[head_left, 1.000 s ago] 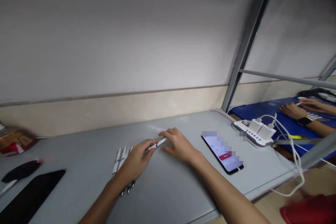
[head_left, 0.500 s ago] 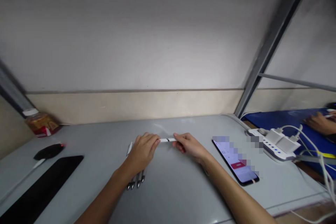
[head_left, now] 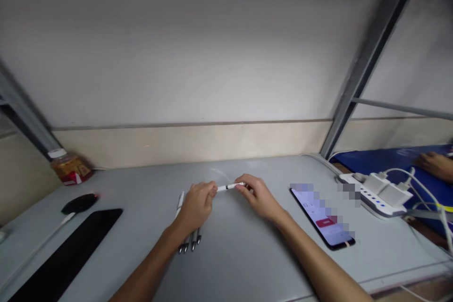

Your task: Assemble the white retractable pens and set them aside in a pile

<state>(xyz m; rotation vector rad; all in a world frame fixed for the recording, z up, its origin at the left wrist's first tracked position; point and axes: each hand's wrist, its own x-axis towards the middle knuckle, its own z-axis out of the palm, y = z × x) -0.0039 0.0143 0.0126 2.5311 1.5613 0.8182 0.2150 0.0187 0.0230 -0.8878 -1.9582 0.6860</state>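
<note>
A slim white pen (head_left: 226,188) with a dark band near its middle is held level just above the grey table. My left hand (head_left: 198,200) is closed round its left end. At the other end, my right hand (head_left: 255,193) pinches the pen between thumb and fingers. Several pens (head_left: 193,241) with silver tips lie side by side under and beside my left wrist, partly covered by it. The white upper end of one shows left of that hand.
To the right lie a lit phone (head_left: 322,219) and a white power strip (head_left: 371,197) with chargers and cables. On the left are a black flat mat (head_left: 71,250), a black oval device (head_left: 79,203) and a jar (head_left: 72,170). Another person's hand (head_left: 437,165) rests at far right.
My right fingers have shifted toward the pen's right end, showing more of its barrel, and the pen tilts slightly up to the right. The view has turned slightly left.
</note>
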